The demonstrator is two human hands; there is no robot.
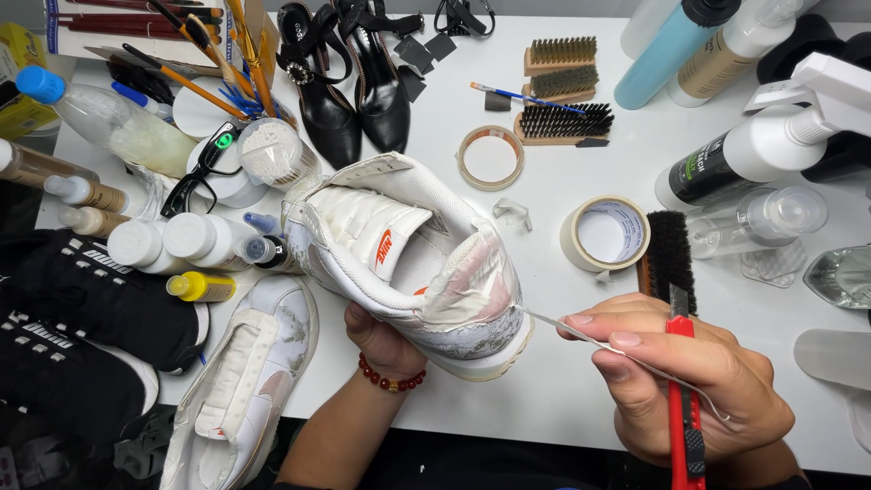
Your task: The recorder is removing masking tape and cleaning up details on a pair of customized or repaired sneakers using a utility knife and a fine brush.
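A white, smooth-topped work table (544, 381) carries everything. At its far edge lie a pair of black high-heeled shoes (349, 77) and, to their right, three wooden-backed bristle brushes (562, 86) stacked close, with a thin blue-handled paintbrush (522, 95) across them. Two rolls of pale masking tape lie flat nearer the middle: a smaller one (491, 157) and a wider one (605, 234). Just beside the wider roll lies a black-bristled brush (670, 259). On the right stand white spray bottles (771, 145) and a clear plastic bottle (758, 222) on its side. At left cluster small white-capped bottles (172, 240), a yellow bottle (201, 287) and black-framed glasses (201, 172). A second white sneaker (245, 381) lies at the near edge.
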